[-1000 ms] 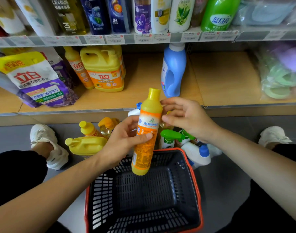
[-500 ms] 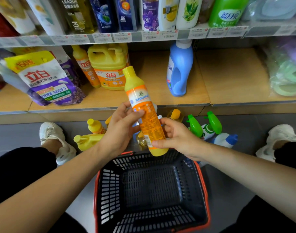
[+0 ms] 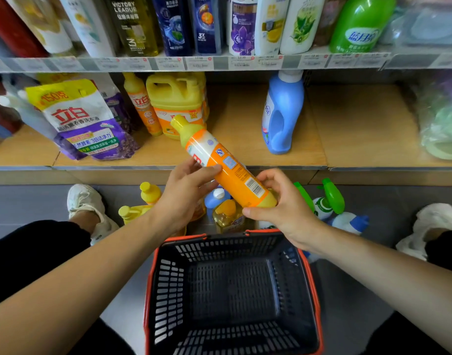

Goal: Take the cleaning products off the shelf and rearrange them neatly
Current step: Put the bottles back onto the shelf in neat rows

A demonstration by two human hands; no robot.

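The orange dish-soap bottle (image 3: 227, 165) is held in the air between both hands, in front of the lower shelf's (image 3: 245, 119) front edge and above the far rim of the basket (image 3: 168, 283). It lies steeply tilted: the yellow cap points up and to the left, toward the shelf, and the base points down and to the right, with the barcode side of the label facing up.

The left hand (image 3: 186, 190) takes the bottle about the middle, its grip narrow, thumb on the near side and fingertips pressed to the label from below. The right hand (image 3: 278, 208) has its grip around the base, fingers curled over the top of the bottle's end and the thumb underneath.

On the lower shelf stand a yellow jug (image 3: 176, 98), a slim orange bottle (image 3: 140, 103) just beside it on its left, a purple and white refill pouch (image 3: 78, 119) further left, and a blue detergent bottle (image 3: 284, 111) well apart to the right. On the floor between the shelf and the basket lie and stand several bottles: yellow ones (image 3: 149, 193), an amber one (image 3: 227, 216) directly under the held bottle, and green-topped spray bottles (image 3: 332, 193) to the right
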